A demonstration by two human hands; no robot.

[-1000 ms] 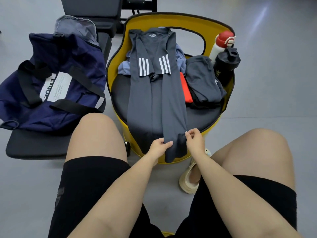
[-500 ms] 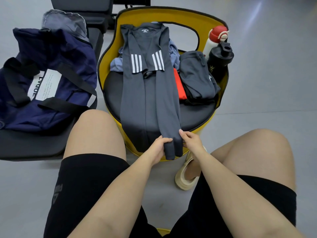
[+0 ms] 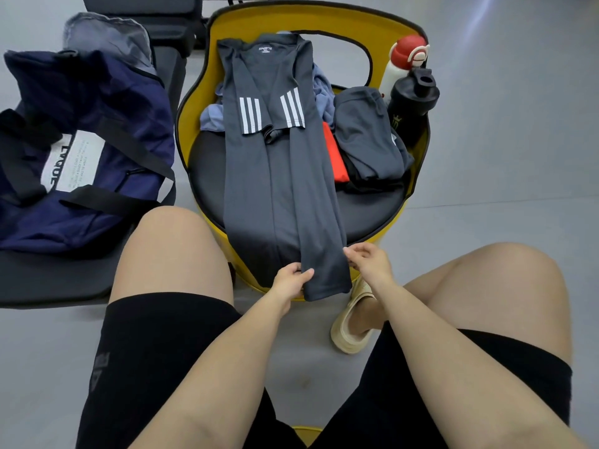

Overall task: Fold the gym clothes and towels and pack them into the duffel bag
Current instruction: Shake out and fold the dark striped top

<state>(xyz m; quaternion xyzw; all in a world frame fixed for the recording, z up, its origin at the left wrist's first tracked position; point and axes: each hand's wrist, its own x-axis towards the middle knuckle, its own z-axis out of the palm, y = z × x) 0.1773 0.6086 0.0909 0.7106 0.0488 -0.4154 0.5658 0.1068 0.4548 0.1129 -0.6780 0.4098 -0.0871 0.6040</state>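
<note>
Head view is showing a grey shirt (image 3: 278, 176) lying lengthwise on a yellow chair (image 3: 201, 92), sides folded inward, white-striped sleeves crossing its upper part and its hem hanging over the seat's front edge. The left hand (image 3: 290, 280) is pinching the hem's left part, thumb on top and fingers curling beneath the cloth. The right hand (image 3: 369, 262) is sitting just beside the hem's right edge with its fingers loosely bent; whether they are actually gripping the fabric cannot be told. Under the shirt a light blue cloth (image 3: 210, 116) is peeking out at both sides. To the right on the seat, a red garment (image 3: 334, 157) is lying against a folded grey piece (image 3: 366, 134), which is resting on something black. Behind those, a white bottle (image 3: 405, 63) with a red cap and a black shaker (image 3: 413, 102) are standing against the chair's back. Left of the chair, a navy duffel bag (image 3: 81, 150) is slumping on a black seat (image 3: 48, 277), its top open, well apart from the shirt. The person's knees are flanking the chair, and a cream shoe (image 3: 351, 325) is resting on the floor.
</note>
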